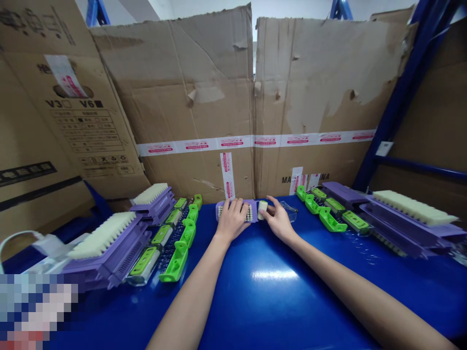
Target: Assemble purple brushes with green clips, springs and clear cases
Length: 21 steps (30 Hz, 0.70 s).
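Note:
A purple piece [255,210] with rows of pale bristles lies near the back of the blue table. My left hand [232,218] is closed across it, fingers over the top and thumb along the near side. Just to its right, my right hand [279,221] has its thumb against a small pale, roughly cylindrical piece [262,209] with a greenish top. The far side of that grip is partly hidden. A clear plastic piece [290,212] lies behind my right hand.
Purple parts with cream sponge blocks [104,236] stand at left; similar sponge-topped parts [414,206] stand at right. Bright green brackets [178,262] and green-topped clear pieces [146,262] line both sides. Tall cardboard [197,112] closes off the back. A white plug [51,245] sits far left.

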Each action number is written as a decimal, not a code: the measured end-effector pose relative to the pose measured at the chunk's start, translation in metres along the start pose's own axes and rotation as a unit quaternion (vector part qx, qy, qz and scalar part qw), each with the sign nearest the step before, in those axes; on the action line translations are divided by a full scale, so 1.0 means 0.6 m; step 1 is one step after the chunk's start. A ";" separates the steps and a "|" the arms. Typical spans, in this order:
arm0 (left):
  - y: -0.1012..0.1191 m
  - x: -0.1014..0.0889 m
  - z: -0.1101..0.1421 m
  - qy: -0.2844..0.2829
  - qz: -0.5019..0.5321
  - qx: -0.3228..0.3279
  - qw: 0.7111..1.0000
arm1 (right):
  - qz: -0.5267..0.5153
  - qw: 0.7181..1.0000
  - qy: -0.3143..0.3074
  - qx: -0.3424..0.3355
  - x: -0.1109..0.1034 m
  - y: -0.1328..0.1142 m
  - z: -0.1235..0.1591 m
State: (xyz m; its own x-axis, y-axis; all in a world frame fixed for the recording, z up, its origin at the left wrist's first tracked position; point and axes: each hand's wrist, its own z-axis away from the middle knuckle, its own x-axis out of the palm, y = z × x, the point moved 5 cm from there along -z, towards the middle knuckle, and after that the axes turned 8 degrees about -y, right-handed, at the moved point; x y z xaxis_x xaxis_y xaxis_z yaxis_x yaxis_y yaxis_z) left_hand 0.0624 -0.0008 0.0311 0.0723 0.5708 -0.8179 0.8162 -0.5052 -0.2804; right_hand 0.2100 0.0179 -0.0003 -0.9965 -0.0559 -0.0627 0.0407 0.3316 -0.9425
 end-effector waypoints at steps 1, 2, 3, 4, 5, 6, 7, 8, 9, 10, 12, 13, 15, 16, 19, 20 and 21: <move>0.000 0.000 0.000 -0.003 -0.001 -0.001 1.000 | 0.000 1.000 -0.003 0.003 0.000 0.000 0.000; 0.000 0.001 0.000 -0.005 -0.002 -0.001 1.000 | 0.000 1.000 -0.005 0.007 0.000 0.000 0.001; 0.000 0.001 0.000 -0.005 -0.003 -0.001 1.000 | -0.001 1.000 -0.006 0.011 0.001 0.000 0.001; 0.000 0.001 0.000 -0.004 -0.004 -0.001 1.000 | -0.003 1.000 -0.007 0.015 0.001 0.000 0.002; 0.000 0.001 0.000 -0.003 -0.004 -0.001 1.000 | -0.004 1.000 -0.008 0.017 0.002 0.000 0.002; 0.000 0.001 0.000 -0.001 -0.004 -0.001 1.000 | -0.002 1.000 -0.008 0.019 0.002 0.000 0.003; 0.000 0.001 0.000 0.000 -0.005 -0.001 1.000 | 0.002 1.000 -0.008 0.019 0.003 0.000 0.003; 0.000 0.001 0.000 0.000 -0.007 -0.001 1.000 | 0.010 1.000 -0.007 0.018 0.003 0.000 0.003; 0.000 0.001 0.000 -0.001 -0.010 -0.001 1.000 | 0.021 1.000 -0.005 0.017 0.003 0.000 0.003; 0.000 0.001 0.000 -0.002 -0.014 0.000 1.000 | 0.036 0.999 -0.002 0.015 0.002 -0.001 0.003; 0.000 0.001 0.000 -0.003 -0.020 0.001 1.000 | 0.073 0.997 0.004 0.007 0.000 -0.005 0.003; 0.001 0.001 0.000 -0.002 -0.022 0.002 1.000 | 0.094 0.996 0.005 0.001 -0.001 -0.008 0.002; 0.002 0.001 0.001 -0.001 -0.023 0.003 1.000 | 0.135 0.991 0.002 -0.008 -0.001 -0.015 0.002; 0.002 0.001 0.001 0.000 -0.023 0.004 1.000 | 0.152 0.988 -0.002 -0.011 -0.001 -0.018 0.003; 0.005 0.000 0.001 0.002 -0.027 0.009 1.000 | 0.181 0.983 -0.019 -0.018 0.002 -0.025 0.004; 0.006 0.000 0.001 0.002 -0.027 0.011 1.000 | 0.184 0.983 -0.024 -0.019 0.003 -0.026 0.005; 0.007 0.000 0.001 0.004 -0.023 0.013 1.000 | 0.182 0.983 -0.030 -0.021 0.004 -0.025 0.005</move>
State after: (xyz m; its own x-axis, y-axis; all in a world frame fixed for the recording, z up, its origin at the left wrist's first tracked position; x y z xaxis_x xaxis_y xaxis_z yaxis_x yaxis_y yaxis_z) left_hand 0.0654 -0.0032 0.0297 0.0396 0.6000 -0.7990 0.8038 -0.4942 -0.3313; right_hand 0.2073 0.0098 0.0126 -0.9107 0.0190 -0.4126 0.3886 0.3782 -0.8402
